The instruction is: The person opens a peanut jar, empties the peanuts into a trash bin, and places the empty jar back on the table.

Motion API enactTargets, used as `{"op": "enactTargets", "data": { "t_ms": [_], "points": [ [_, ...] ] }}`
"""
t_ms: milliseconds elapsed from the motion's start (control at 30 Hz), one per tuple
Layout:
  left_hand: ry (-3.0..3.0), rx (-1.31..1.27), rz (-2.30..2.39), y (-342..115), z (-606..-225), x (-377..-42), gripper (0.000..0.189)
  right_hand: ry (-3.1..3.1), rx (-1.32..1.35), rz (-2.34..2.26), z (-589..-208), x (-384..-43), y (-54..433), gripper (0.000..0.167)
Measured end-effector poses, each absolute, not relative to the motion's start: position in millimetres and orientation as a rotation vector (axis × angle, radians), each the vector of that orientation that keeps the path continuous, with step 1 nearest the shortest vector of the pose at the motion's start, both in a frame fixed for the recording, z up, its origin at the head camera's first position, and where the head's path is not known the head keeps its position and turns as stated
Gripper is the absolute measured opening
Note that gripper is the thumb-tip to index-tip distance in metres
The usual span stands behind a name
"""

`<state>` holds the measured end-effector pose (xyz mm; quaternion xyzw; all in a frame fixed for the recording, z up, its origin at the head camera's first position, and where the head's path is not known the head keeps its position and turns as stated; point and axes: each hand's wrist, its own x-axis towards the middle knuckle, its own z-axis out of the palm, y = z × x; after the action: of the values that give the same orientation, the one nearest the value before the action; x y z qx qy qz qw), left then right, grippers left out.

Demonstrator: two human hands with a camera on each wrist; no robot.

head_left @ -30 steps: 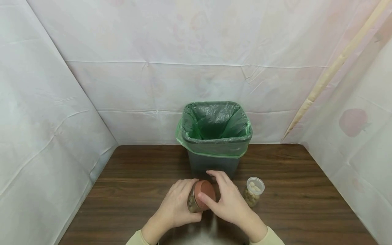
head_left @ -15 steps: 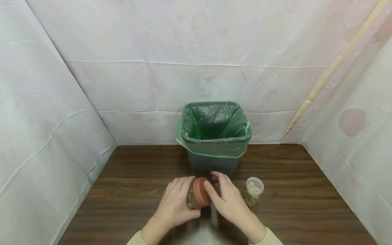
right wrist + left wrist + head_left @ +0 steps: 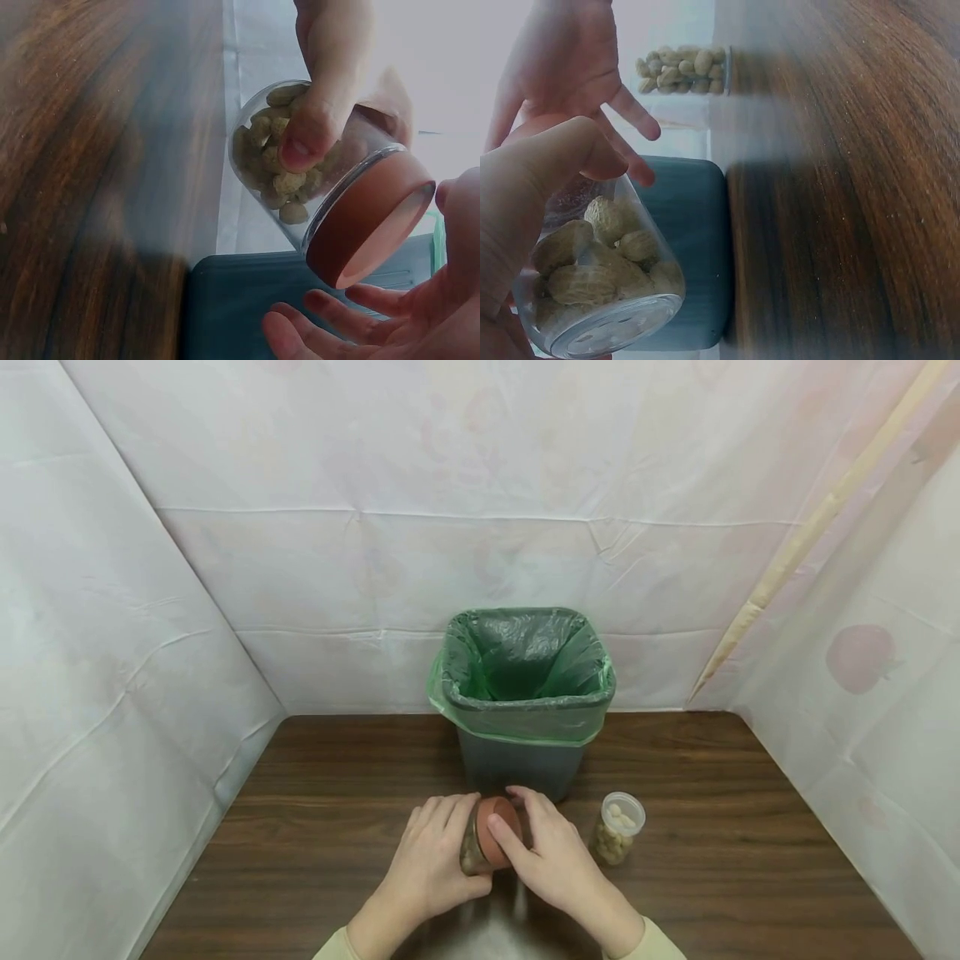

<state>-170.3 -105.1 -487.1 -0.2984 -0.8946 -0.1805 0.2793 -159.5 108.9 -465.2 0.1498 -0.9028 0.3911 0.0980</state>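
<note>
A clear jar of unshelled peanuts (image 3: 600,255) with an orange-brown lid (image 3: 371,217) is tilted to the right above the table, in front of the bin. My left hand (image 3: 431,852) grips the jar's body, thumb across its near side. At the lid is my right hand (image 3: 555,856), its thumb touching the lid's edge and its other fingers loosely spread beside and beneath it in the right wrist view. Right of that hand a small clear container of peanuts (image 3: 615,839) with a whitish top stands upright.
A grey-blue bin (image 3: 521,760) lined with a green bag (image 3: 525,727) stands at the back of the dark wooden table (image 3: 322,777). White printed cloth (image 3: 375,577) hangs behind the table and along both sides.
The jar has shifted and tipped slightly within my left hand's grip. My right hand lifted partly off the lid, then its thumb and fingers came closer to it again.
</note>
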Motion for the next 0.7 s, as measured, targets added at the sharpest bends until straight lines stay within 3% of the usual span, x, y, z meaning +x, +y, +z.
{"op": "enactTargets", "data": {
  "t_ms": [433,700],
  "points": [
    [-2.419,-0.802,-0.473,-105.1,-486.7,-168.9,0.1,-2.661,0.489,1.146,-467.1,-161.6,108.7,0.049],
    [-2.42,-0.805,-0.501,-105.5,-486.9,-169.0,0.1,-2.654,0.551,1.195,-465.4,-162.8,111.1,0.052]
  ]
}}
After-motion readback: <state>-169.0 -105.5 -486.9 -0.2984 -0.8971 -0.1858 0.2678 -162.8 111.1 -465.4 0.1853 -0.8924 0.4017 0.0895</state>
